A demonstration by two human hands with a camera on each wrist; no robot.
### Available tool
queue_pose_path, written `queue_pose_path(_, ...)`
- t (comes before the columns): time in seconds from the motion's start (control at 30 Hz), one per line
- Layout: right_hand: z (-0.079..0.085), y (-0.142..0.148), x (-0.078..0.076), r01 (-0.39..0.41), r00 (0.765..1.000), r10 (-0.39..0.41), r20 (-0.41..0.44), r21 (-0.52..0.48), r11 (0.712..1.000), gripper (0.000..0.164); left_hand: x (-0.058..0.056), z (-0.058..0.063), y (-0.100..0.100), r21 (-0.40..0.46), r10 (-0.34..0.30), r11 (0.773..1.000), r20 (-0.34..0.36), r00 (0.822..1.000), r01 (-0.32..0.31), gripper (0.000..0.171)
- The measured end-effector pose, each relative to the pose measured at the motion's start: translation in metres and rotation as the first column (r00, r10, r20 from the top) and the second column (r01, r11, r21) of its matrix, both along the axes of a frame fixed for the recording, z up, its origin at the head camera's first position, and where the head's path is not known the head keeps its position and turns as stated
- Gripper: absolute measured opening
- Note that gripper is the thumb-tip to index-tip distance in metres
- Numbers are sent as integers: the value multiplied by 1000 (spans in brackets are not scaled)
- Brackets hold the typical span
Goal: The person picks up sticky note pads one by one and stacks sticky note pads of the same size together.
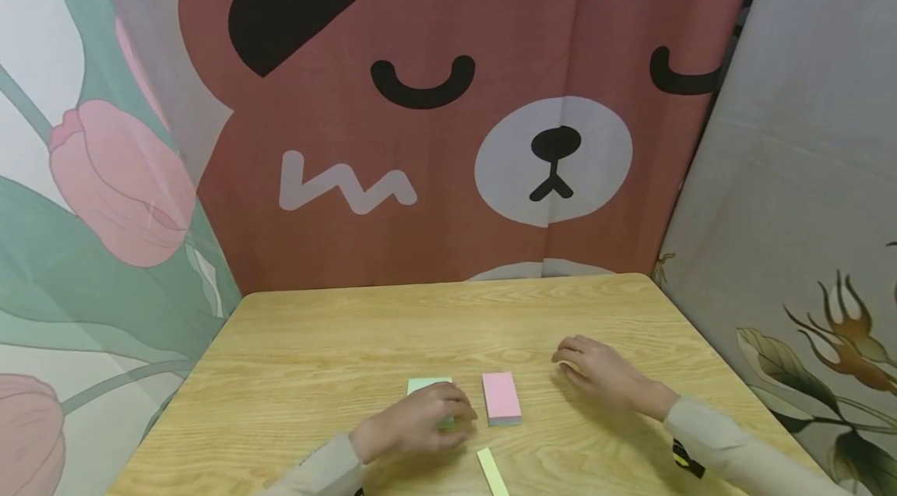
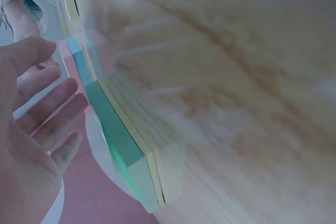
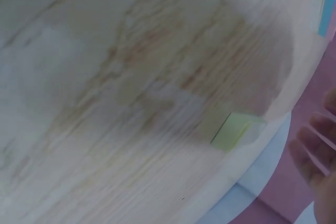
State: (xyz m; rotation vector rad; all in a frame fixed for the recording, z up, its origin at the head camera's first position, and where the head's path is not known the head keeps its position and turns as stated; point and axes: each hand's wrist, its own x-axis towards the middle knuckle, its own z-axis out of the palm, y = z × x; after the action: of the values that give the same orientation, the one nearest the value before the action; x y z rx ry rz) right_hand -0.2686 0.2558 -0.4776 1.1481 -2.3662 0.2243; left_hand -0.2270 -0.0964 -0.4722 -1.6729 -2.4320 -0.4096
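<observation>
A green sticky-note pad (image 1: 420, 384) lies on the table, partly covered in the head view by my left hand (image 1: 423, 416). The left wrist view has that hand (image 2: 31, 124) beside the green pad (image 2: 115, 124), fingers loosely bent and holding nothing. To its right lies a pink pad (image 1: 501, 396) with a bluish lower layer. A narrow yellow pad (image 1: 493, 471) lies nearer the front. My right hand (image 1: 604, 371) hovers over the table right of the pink pad, loosely curved and holding nothing. Near its fingers, the right wrist view shows a small yellow-green block (image 3: 231, 131), not visible in the head view.
The wooden table (image 1: 336, 332) has a bear-printed curtain (image 1: 448, 239) behind it. Flower-printed cloths hang on the left (image 1: 119, 184) and right (image 1: 785, 192) sides. Both wrist views are hazy over the tabletop.
</observation>
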Motion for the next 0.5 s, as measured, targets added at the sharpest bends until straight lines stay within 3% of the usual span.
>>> queue_pose_path(0.3,-4,20,-7,41,990,-42,136,11,999,20,1,-2,3,25,-45,999,-1,999,45,23)
queue_pose_path(0.5,-5,27,-6,89,979,-94,182,38,995,17,0,-3,4,23,-79,997,6,997,79,27)
